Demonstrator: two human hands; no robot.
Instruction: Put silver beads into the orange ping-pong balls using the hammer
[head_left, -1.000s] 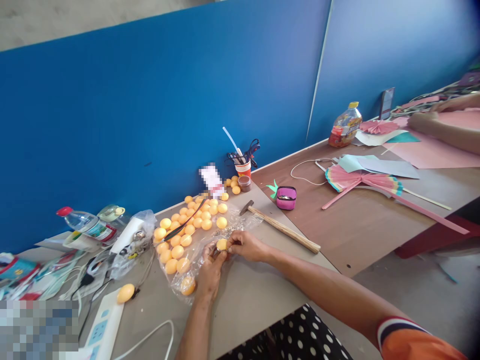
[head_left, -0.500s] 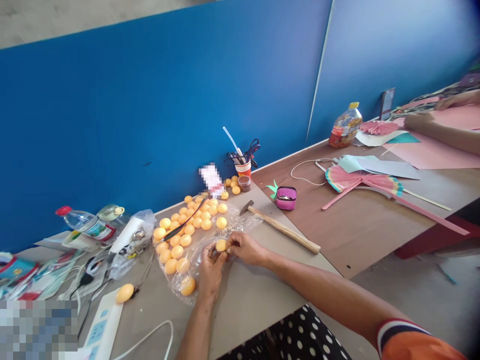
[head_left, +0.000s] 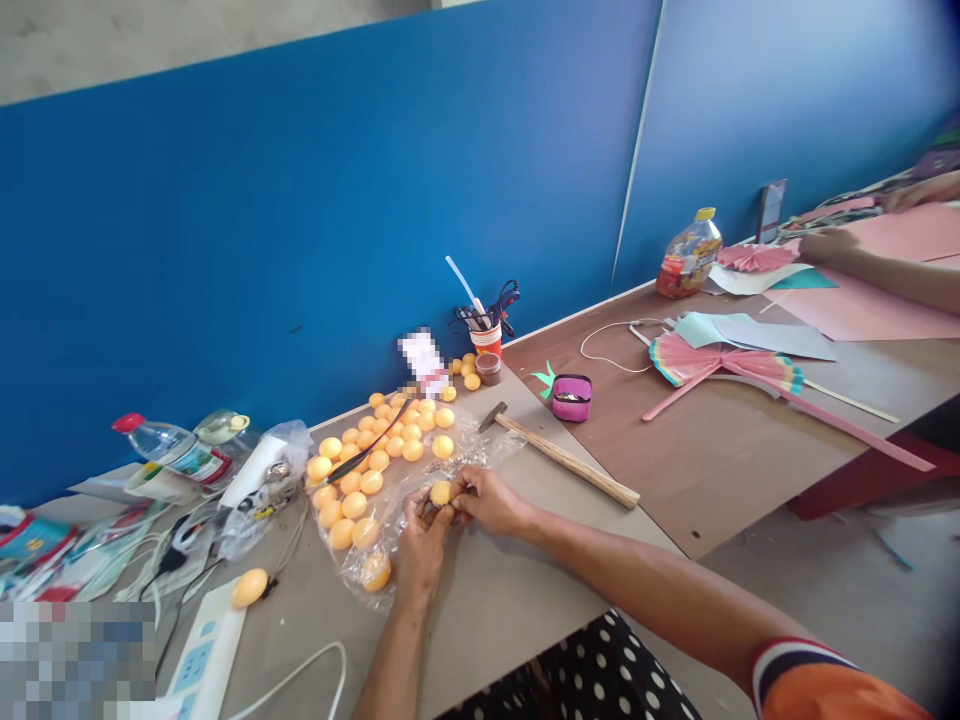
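Note:
Between the fingers of my left hand (head_left: 421, 540) is a small orange ping-pong ball (head_left: 441, 492), held just above the clear plastic bag (head_left: 390, 520). My right hand (head_left: 489, 498) is closed in a pinch at the ball's right side; whatever sits between its fingertips is hidden. Many more orange balls (head_left: 378, 460) lie spread on the plastic to the left and beyond, with a dark strap (head_left: 367, 447) across them. One ball (head_left: 376, 571) lies by my left wrist. A hammer (head_left: 570, 458) with a wooden handle rests to the right of my hands.
A purple pouch (head_left: 572, 398), a paper cup (head_left: 486, 338) of tools and a small round tub (head_left: 489, 369) stand farther back. Bottles, cables and a power strip (head_left: 199, 650) crowd the left. At right are pink paper fans (head_left: 724, 360) and another person's arms (head_left: 885, 265).
Both hands stay almost in place on the ball, with only slight finger movement. The other person's hand at the right has shifted a little left.

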